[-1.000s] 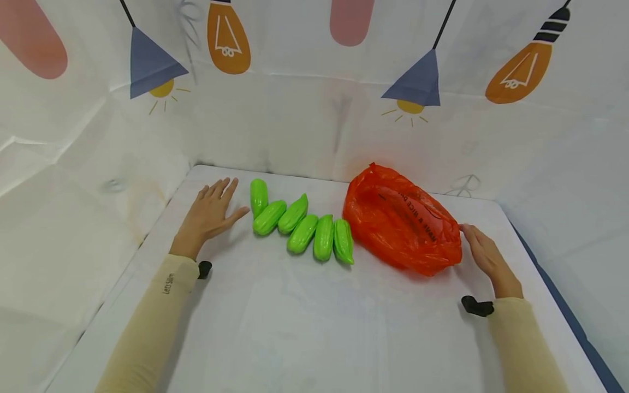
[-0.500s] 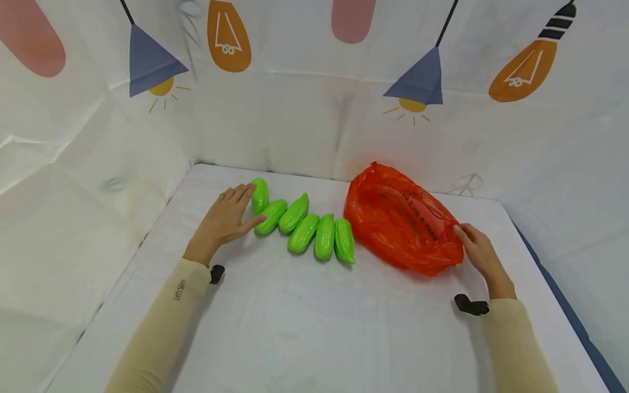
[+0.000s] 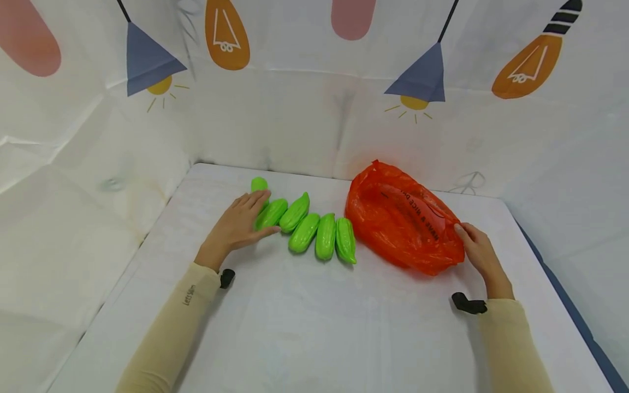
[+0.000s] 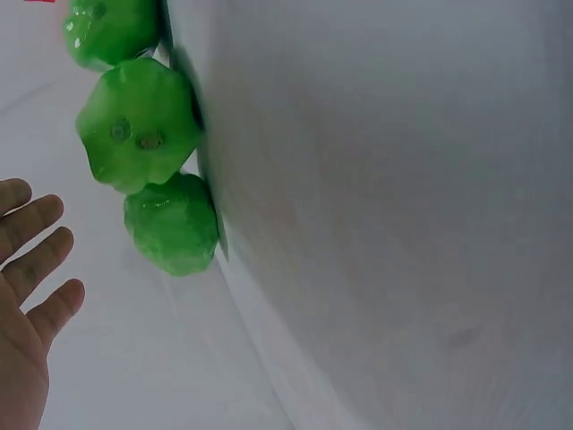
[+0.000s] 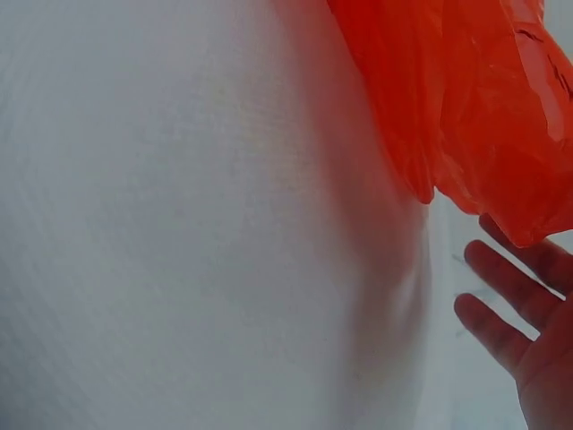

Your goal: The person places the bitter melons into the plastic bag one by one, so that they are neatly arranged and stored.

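Note:
Several glossy, bright green, ridged gourds (image 3: 303, 233) lie in a curved row on the white table. My left hand (image 3: 239, 221) is stretched out with spread fingers over the left end of the row. It partly covers the farthest gourd (image 3: 259, 184), and the thumb reaches along the near side of its neighbour (image 3: 272, 213). In the left wrist view, this hand's straight fingers (image 4: 45, 260) show beside the gourd ends (image 4: 139, 125). A crumpled red plastic bag (image 3: 400, 218) lies right of the row. My right hand (image 3: 482, 254) pinches its right edge, thumb on top.
The white-covered table (image 3: 314, 327) meets a white patterned sheet (image 3: 295, 125) at the back and sides. A dark blue strip (image 3: 565, 305) runs along the table's right edge. Black wrist devices (image 3: 468, 303) stick out from both sleeves.
My left hand has moved right and slightly nearer, from beside the gourds to over the left ones. My right hand has gone from touching the bag's edge to pinching it.

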A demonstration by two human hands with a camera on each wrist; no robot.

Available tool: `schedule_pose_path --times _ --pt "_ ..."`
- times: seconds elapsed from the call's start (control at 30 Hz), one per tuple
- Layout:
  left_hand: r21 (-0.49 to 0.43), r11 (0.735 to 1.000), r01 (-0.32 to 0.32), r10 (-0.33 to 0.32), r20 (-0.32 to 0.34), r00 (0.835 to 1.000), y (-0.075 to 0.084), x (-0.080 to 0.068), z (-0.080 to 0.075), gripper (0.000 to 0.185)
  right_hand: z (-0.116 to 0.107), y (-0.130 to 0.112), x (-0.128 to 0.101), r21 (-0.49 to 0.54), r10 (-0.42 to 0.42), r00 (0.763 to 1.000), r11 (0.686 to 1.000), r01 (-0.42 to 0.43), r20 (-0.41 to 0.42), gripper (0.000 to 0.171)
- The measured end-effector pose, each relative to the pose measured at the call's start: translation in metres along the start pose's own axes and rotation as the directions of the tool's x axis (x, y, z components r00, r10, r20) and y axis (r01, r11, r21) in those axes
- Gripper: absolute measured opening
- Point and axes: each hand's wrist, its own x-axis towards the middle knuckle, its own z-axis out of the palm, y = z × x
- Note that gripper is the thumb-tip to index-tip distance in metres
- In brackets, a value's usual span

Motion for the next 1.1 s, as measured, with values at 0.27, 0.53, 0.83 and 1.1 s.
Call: schedule_pose_path --times 0.27,0.53,0.83,1.1 --pt "-0.033 0.999 -0.028 0.027 -0.005 1.0 0.005 0.0 0.006 0.103 0.002 0.002 -0.001 0.011 -0.007 0.999 1.0 0.007 -0.041 0.063" --pt "-0.026 0.998 -0.063 0.063 0.022 0.998 0.012 0.0 0.009 0.107 0.005 0.005 -0.004 0.032 -0.035 0.995 0.999 0.038 -0.093 0.057" --pt "0.002 0.993 -0.121 0.121 0.063 0.991 0.015 0.003 0.016 0.115 0.01 0.012 -0.005 0.058 -0.067 0.989 0.995 0.075 -0.135 0.054" --pt "0.025 0.989 -0.144 0.141 0.095 0.985 0.016 0.005 0.018 0.115 0.011 0.014 -0.003 0.068 -0.049 0.99 0.996 0.058 -0.131 0.051"
